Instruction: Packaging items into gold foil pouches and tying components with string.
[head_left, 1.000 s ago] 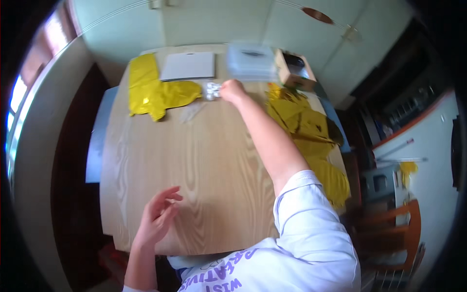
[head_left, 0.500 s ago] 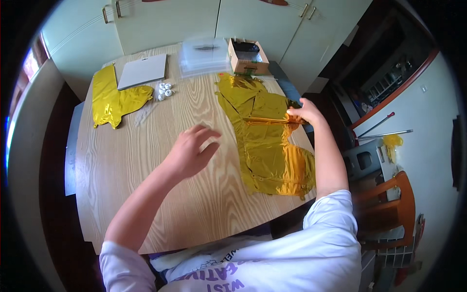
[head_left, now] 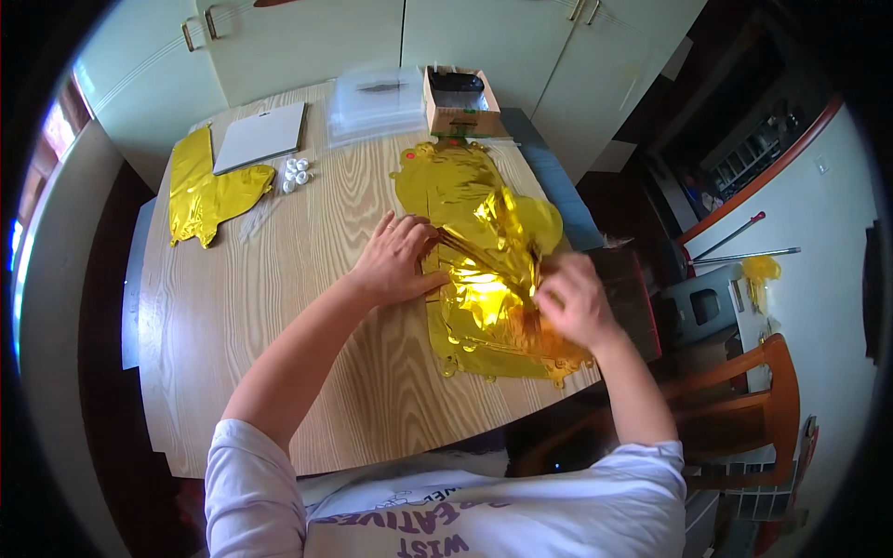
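Between the hands (head_left: 395,259), gold foil (head_left: 486,296)

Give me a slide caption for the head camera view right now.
Left hand and right hand handling crinkled gold foil on a wood-grain table.

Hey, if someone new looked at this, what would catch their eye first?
Most likely the large, crumpled gold foil sheet on the right of the wooden table, gleaming between the left hand and the blurred right hand. Next, perhaps, the smaller gold foil piece at the table's far left, near a cluster of small white rolls.
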Demonstrator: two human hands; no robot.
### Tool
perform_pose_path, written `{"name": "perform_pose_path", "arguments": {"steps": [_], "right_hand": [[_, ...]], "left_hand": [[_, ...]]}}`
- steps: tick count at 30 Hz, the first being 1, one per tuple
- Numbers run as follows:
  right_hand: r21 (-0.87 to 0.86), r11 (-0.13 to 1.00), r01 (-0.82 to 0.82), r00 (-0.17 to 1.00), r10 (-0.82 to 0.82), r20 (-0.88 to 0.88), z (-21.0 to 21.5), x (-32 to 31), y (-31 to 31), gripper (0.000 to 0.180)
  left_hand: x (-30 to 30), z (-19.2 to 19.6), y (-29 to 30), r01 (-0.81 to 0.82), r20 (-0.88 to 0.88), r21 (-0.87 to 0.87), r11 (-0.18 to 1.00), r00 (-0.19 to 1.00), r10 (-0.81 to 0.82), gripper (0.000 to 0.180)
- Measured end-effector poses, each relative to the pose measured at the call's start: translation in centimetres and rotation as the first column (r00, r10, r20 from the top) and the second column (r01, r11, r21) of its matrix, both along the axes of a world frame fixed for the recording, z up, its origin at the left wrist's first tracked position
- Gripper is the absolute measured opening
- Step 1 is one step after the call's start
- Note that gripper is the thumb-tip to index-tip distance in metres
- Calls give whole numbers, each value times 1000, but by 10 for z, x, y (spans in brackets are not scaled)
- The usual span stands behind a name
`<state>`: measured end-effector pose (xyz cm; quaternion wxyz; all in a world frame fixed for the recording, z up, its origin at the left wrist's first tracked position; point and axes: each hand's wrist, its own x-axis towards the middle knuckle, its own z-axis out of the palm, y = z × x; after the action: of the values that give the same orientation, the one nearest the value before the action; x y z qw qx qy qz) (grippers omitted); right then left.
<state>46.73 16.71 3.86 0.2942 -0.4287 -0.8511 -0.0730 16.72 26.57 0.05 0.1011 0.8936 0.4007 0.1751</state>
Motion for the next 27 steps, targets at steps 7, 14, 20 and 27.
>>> {"name": "perform_pose_path", "arguments": {"steps": [7,14,20,27], "right_hand": [[-32,984,-177,971,180,158,8,5,-50,12],[-385,915,122,937,-234,-259,12,-7,-27,26],[-566,785,250,967,-234,103,-7,-12,-3,46],[-624,780,56,968,-195,-158,-11,-6,13,45]], "left_hand": [[-7,5,5,146,266,105,984,949,-169,53],[13,-3,9,178,-1,20,984,984,-178,47],[-2,-5,3,110,101,64,992,988,-116,51],[-1,-9,-2,141,70,96,985,987,-148,58]]}}
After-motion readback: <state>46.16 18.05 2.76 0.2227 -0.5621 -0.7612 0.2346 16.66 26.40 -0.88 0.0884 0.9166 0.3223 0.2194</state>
